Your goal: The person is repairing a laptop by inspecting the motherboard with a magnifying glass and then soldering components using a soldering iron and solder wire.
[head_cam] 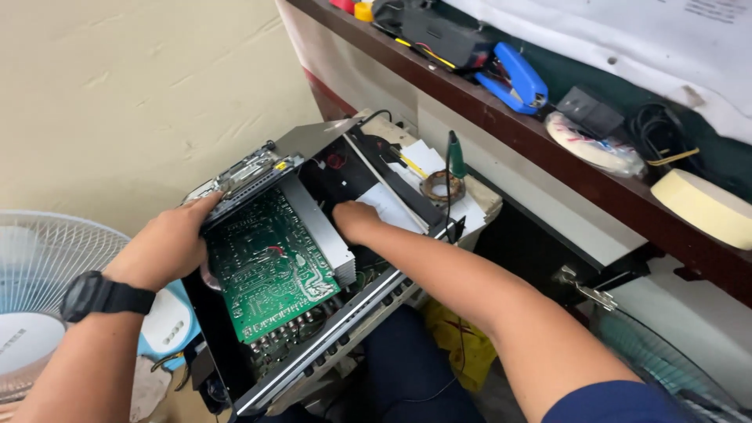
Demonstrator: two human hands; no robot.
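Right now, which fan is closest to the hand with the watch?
The white fan at far left, just beside the left hand. The darker fan sits at lower right, past the other arm.

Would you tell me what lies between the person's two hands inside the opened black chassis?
In the head view, a finned grey heatsink on the green circuit board lies between the left hand and right hand.

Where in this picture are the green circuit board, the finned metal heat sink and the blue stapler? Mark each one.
green circuit board (266, 274), head view, middle of its green face.
finned metal heat sink (321, 231), head view, middle of its grey fins.
blue stapler (513, 77), head view, its blue top.
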